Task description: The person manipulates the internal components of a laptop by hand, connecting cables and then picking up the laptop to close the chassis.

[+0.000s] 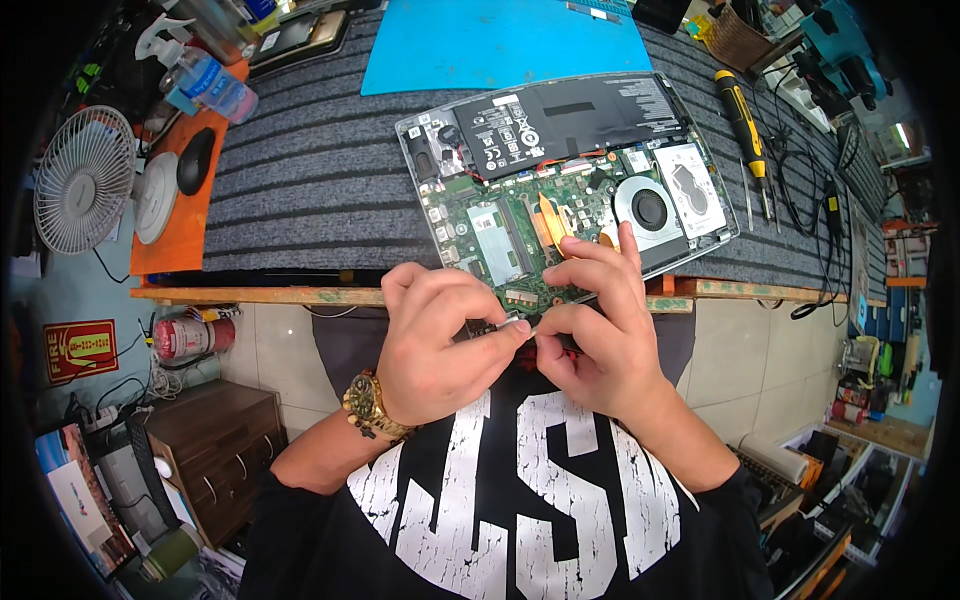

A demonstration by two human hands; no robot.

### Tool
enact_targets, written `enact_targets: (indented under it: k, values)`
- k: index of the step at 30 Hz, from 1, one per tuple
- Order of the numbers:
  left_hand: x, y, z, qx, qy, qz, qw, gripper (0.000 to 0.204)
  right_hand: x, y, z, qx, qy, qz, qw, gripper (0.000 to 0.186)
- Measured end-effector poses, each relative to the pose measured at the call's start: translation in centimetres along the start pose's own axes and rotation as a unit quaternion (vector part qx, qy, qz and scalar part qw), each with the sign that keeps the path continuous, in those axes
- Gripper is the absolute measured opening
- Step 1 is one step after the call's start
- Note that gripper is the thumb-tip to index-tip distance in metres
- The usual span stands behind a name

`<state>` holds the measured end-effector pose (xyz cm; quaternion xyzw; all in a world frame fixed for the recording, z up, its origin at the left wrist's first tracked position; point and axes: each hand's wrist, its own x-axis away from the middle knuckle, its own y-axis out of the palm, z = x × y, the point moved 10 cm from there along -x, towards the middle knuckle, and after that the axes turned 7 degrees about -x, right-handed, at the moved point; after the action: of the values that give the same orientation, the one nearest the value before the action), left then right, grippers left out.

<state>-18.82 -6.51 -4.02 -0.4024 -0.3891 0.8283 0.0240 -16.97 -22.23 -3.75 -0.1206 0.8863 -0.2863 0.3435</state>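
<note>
An open laptop base (470, 215) lies tilted on the striped mat, showing a black battery (555, 120), a green board, a copper heat pipe (550, 220) and a round fan (640, 210). At its near corner, my left hand (440, 340) is pinched, thumb and index tips together on a small part I cannot make out. My right hand (600, 330) meets it there, index and thumb curled close at the same spot, the other fingers raised over the board. What the fingertips hold is partly hidden.
A blue silicone mat (480, 40) lies behind the laptop. A yellow-black screwdriver (740, 130) and black cables (820, 230) lie right. A fan (85, 180), spray bottle (210, 80) and black mouse (200, 160) are left. The bench's wooden edge (230, 295) crosses in front.
</note>
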Motion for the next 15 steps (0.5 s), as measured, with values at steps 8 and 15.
enact_targets:
  k: [8, 15]
  values:
    - [0.0, 0.0, 0.0, -0.009, -0.004, 0.006, 1.0, 0.026, 0.1, 0.4, -0.3, -0.013, -0.02, -0.016, 1.0, 0.024]
    - [0.0, 0.1, 0.1, -0.016, 0.0, 0.015, 1.0, 0.024, 0.0, -0.5, 0.1, -0.006, -0.019, -0.003, 1.0, 0.022]
